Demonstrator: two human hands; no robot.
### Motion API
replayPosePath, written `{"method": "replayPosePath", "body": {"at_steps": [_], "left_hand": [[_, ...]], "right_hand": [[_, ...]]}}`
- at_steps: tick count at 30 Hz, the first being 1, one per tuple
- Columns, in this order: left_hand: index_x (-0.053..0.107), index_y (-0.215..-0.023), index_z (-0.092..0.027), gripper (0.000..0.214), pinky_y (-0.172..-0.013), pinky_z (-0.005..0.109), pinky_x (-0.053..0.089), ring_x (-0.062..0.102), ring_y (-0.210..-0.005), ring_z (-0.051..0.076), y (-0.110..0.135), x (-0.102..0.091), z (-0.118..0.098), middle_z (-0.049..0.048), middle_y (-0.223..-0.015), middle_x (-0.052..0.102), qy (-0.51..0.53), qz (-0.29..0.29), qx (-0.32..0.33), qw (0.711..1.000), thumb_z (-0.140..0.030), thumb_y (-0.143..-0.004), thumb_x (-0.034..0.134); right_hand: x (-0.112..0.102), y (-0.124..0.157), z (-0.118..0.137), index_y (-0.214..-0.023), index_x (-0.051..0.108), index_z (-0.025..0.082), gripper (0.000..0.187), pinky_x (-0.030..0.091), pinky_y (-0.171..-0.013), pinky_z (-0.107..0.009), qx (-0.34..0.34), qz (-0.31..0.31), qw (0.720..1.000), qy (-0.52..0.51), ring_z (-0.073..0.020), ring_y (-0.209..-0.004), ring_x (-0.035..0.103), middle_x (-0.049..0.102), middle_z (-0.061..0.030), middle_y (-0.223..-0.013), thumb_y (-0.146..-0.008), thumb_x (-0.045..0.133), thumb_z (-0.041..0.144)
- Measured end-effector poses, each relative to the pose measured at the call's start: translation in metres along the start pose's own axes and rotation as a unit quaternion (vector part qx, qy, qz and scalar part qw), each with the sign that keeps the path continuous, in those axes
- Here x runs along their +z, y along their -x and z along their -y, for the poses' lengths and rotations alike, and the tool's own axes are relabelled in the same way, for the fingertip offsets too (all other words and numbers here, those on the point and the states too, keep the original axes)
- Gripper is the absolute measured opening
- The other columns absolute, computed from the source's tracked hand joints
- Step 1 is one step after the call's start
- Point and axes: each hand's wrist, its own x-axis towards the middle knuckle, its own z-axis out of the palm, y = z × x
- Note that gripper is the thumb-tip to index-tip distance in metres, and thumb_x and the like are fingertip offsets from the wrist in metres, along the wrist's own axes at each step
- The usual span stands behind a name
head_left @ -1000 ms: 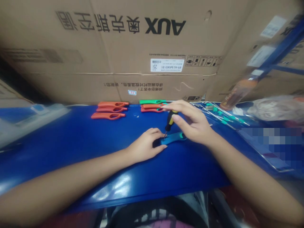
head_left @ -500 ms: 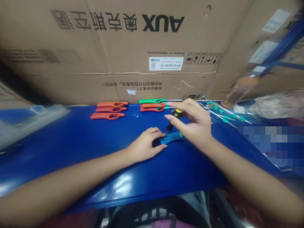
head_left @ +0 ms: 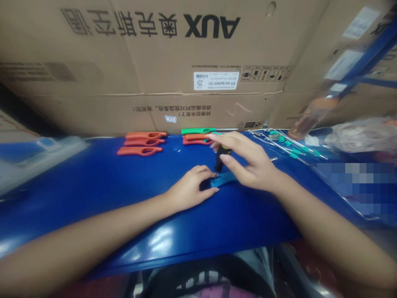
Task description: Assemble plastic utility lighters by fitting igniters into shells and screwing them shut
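My left hand [head_left: 192, 188] is closed on the near end of a blue lighter handle [head_left: 225, 179] that lies on the blue table. Its thumb and fingers pinch the sides, covering that end. In my right hand [head_left: 252, 163] is a short black-and-yellow screwdriver [head_left: 219, 160], gripped between thumb and fingers. The screwdriver stands nearly upright, its thin shaft reaching down to the blue handle beside my left fingertips. My right hand hides the handle's other end.
Orange-red lighter handles [head_left: 141, 151] lie to the left. A green lighter [head_left: 198, 131] with a metal tube and red ones sit against the cardboard box [head_left: 155, 82]. Metal rods with green parts [head_left: 293, 154], a bottle [head_left: 313, 118] and a plastic bag [head_left: 356, 136] are on the right.
My right hand and the screwdriver have shifted slightly left and down, and the screwdriver's top is now more covered by the fingers. My left hand stays on the blue handle.
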Motion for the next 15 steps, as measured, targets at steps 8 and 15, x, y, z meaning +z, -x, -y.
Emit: {"method": "replayPosePath", "body": {"at_steps": [8,15], "left_hand": [[0.07,-0.115,-0.018,0.03,-0.1,0.041,0.053,0.066,-0.109,0.025,0.0,0.001,0.002,0.0086,-0.112,0.069,0.016,-0.002,-0.004,1.0,-0.032,-0.089,0.073],[0.069,-0.117,-0.018,0.033,-0.098,0.039,0.054,0.067,-0.106,0.024,0.0,0.002,0.004,0.0075,-0.11,0.069,0.007,0.0,-0.002,1.0,-0.033,-0.088,0.075]], "right_hand": [[-0.015,-0.002,-0.004,-0.128,0.065,0.022,0.035,0.055,-0.092,-0.035,-0.008,0.013,0.997,0.069,-0.0207,-0.099,0.069,0.074,-0.0077,-0.109,-0.094,0.067,0.03],[-0.015,-0.004,0.002,-0.125,0.067,0.025,0.029,0.054,-0.096,-0.033,0.007,0.035,0.999,0.007,-0.0188,-0.105,0.068,0.074,-0.0048,-0.113,-0.097,0.062,0.025]]}}
